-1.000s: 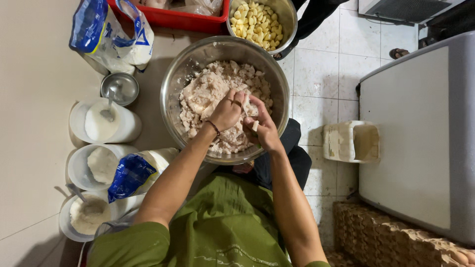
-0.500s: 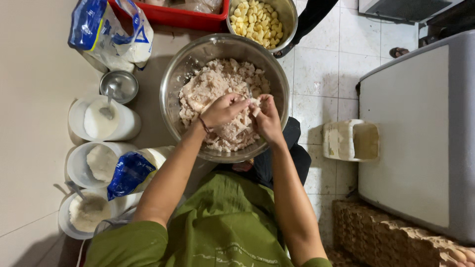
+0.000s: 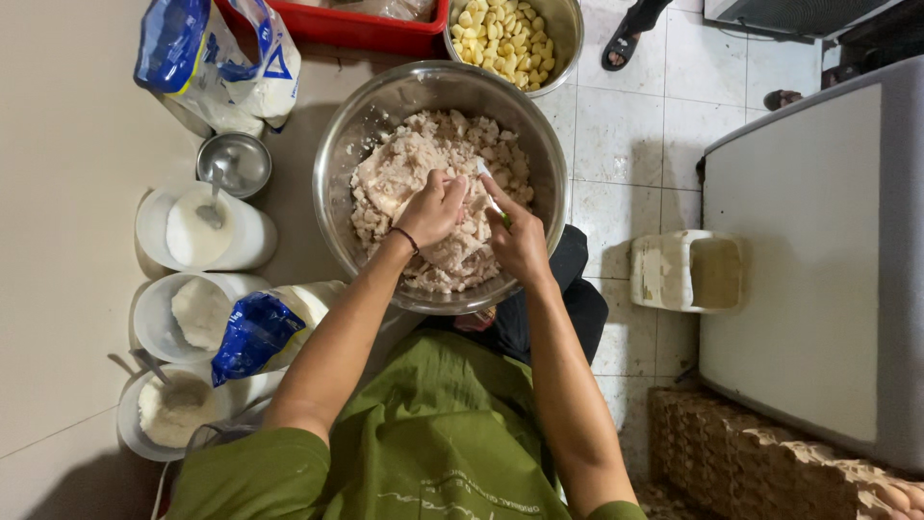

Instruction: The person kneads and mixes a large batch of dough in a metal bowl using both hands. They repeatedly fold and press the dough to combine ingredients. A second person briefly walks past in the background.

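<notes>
Both hands work inside a large steel bowl (image 3: 337, 144) that sits at the centre of the view, filled with a pale, lumpy pinkish mixture (image 3: 404, 164); the left hand (image 3: 431, 207) is curled, its grip pressed together on a clump of that mixture near the bowl's middle, a dark band at the wrist; the right hand (image 3: 518, 241) lies just beside it at about 3 o'clock, fingers closed round a thin white utensil (image 3: 484, 173) whose tip points up toward 12 o'clock — what kind of utensil it is cannot be told.

Around the bowl: at 12 o'clock, a second steel bowl (image 3: 568, 29) of yellow chunks, touching or nearly touching the big one; at 11 o'clock, a red tray (image 3: 375, 34); at 10 o'clock, a blue-and-white bag (image 3: 217, 58), open and slumped; at 9 o'clock, a small steel cup (image 3: 236, 164) and below it a round white tub (image 3: 197, 231) of white powder with a spoon in it; at 8 o'clock, another tub (image 3: 192, 313) of white powder, a second blue bag (image 3: 260, 332) lying across its edge; at 7 o'clock, a third tub (image 3: 168, 414) of coarser off-white powder.

At 3 o'clock, well apart on the tiled floor (image 3: 626, 144), a grubby white container (image 3: 688, 272); beyond it a grey box-like unit (image 3: 818, 260) — and at 5 o'clock, stacked egg trays (image 3: 760, 462).
</notes>
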